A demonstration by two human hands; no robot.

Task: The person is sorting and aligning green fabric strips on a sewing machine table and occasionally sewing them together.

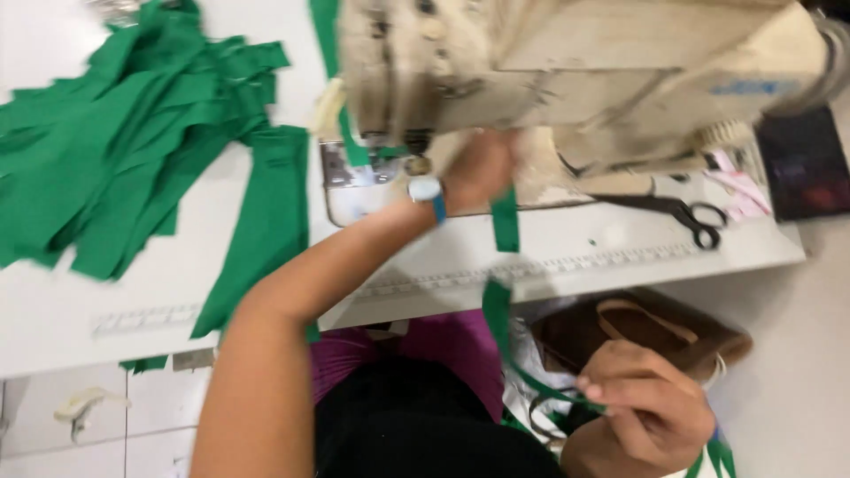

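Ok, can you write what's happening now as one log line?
left hand: at sewing machine, on green strip | right hand: pinching same strip below table | scissors: lying on table

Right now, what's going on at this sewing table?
A person sits at a white table with a worn beige sewing machine. The left hand is up by the needle area, holding a green strip that hangs over the table edge. The right hand pinches the same strip lower down, near the lap. A heap of green fabric pieces lies on the table's left side, and black scissors rest beside the machine.
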